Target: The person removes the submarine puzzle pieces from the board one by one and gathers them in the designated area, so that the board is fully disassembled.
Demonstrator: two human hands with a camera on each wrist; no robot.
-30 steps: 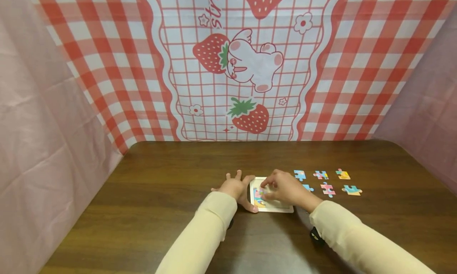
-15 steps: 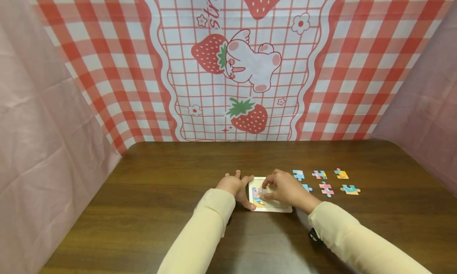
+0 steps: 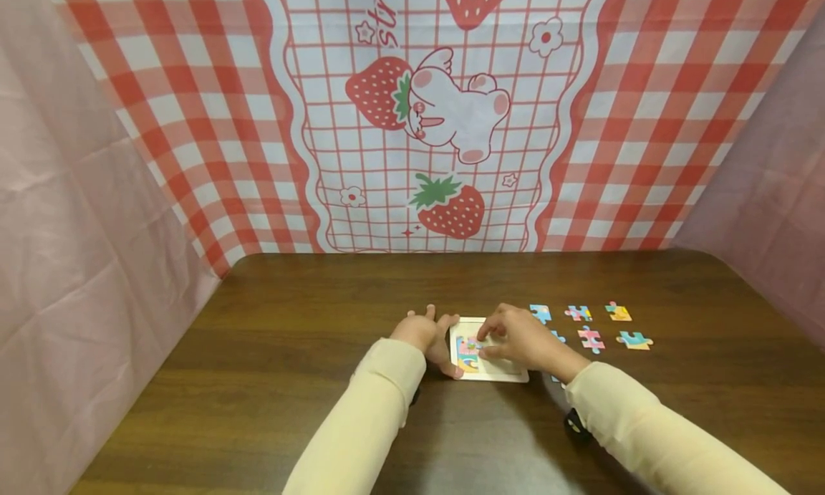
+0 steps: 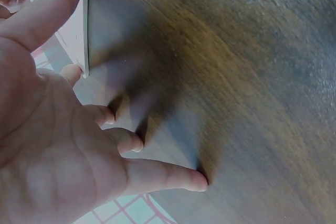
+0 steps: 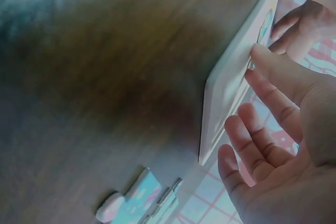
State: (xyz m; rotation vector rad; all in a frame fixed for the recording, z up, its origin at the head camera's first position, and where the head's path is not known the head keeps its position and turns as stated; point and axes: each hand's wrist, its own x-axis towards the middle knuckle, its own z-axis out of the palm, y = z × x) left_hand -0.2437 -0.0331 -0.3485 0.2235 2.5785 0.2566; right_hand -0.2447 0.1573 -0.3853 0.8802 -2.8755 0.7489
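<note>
A shallow pale puzzle tray [image 3: 505, 371] lies flat on the wooden table, with coloured jigsaw pieces [image 3: 469, 345] along its left side. My left hand [image 3: 420, 336] steadies the tray's left edge, thumb at the near corner and index finger at the far one. Its other fingers are spread on the table in the left wrist view [image 4: 58, 140]. Over the tray is my right hand [image 3: 520, 337], its thumb and index fingertips just right of the placed pieces, with a small gap between them. In the right wrist view its remaining fingers [image 5: 257, 150] are loosely bent.
Several loose jigsaw pieces [image 3: 591, 339] lie in rows right of the tray; some are partly hidden by the right hand and forearm. A red-and-white checked cloth [image 3: 412, 208] with strawberries hangs behind the table. Pink cloth [image 3: 90, 230] hangs at the sides.
My right thumb and index finger have shifted slightly right, exposing more of the placed pieces. My left hand keeps its place at the tray's edge.
</note>
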